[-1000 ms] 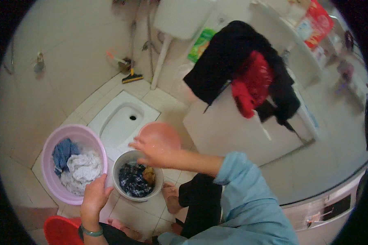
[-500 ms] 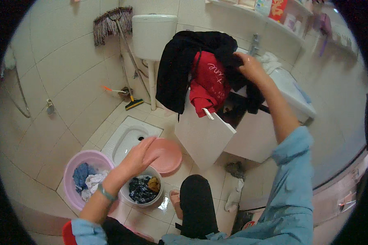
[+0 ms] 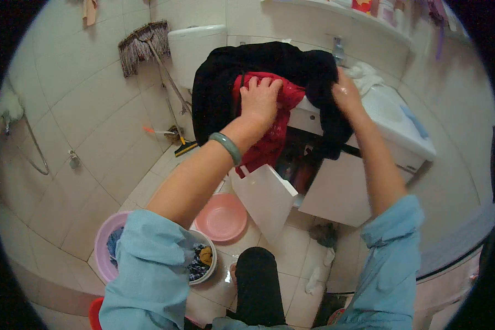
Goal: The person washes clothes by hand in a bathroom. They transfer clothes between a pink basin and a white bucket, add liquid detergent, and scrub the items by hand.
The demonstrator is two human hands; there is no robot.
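Left hand (image 3: 260, 104): fingers loosely spread, laid on red garment (image 3: 269, 140). Right hand (image 3: 347, 98): at black garment (image 3: 217, 93), right end; fingers partly hidden, grip cannot be told. Both garments: draped at white washbasin cabinet (image 3: 335, 190). Below: pink basin (image 3: 223, 217), bucket (image 3: 213, 263), purple tub (image 3: 102, 247).

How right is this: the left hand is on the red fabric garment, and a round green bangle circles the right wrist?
Wrong wrist: the round green bangle circles the left one, as the head view shows. The left hand is indeed on the red fabric garment.
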